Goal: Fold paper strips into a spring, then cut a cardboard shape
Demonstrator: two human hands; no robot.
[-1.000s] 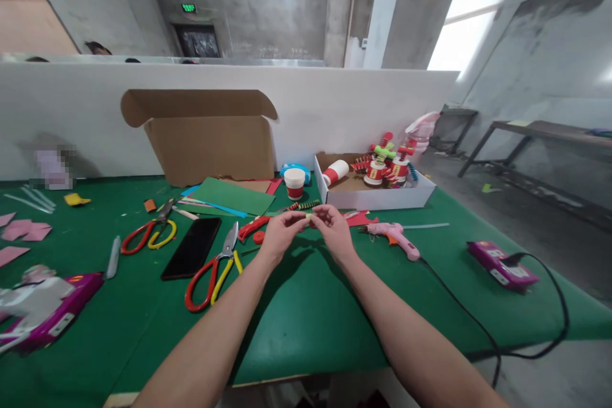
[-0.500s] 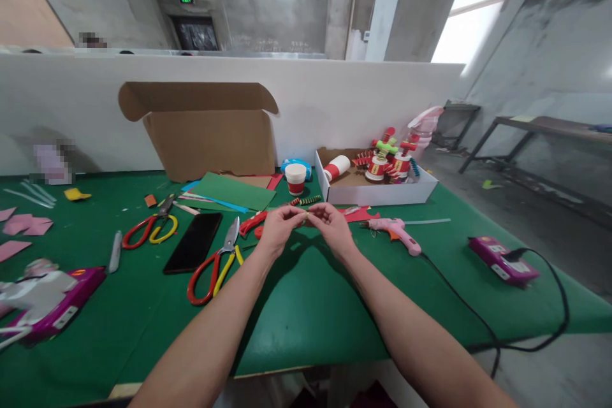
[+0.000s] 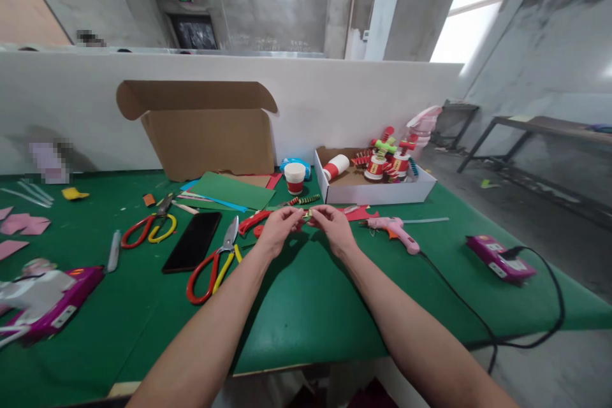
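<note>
My left hand (image 3: 278,228) and my right hand (image 3: 336,229) meet above the middle of the green table, fingers closed in a pinch. Between the fingertips is a small green and red folded paper strip (image 3: 308,213), mostly covered by the fingers. Just beyond them lie red-and-green folded paper springs (image 3: 308,200), with a red and white paper cup (image 3: 294,180) standing behind. Red paper (image 3: 362,213) lies beside my right hand. Near my left hand are a red-handled tool (image 3: 253,223) and scissors with red and yellow handles (image 3: 228,243).
A white box (image 3: 382,194) holds cups and paper-spring figures. To the right lie a pink glue gun (image 3: 393,227) and a purple power box (image 3: 500,259) with a black cable. Leftward are a phone (image 3: 192,242), other scissors (image 3: 138,231), green paper sheets (image 3: 236,190) and an open cardboard box (image 3: 210,143).
The fingertips have moved slightly apart, and more of the green and red paper shows between them. Objects on the table have stayed in place; the view has shifted very slightly.
</note>
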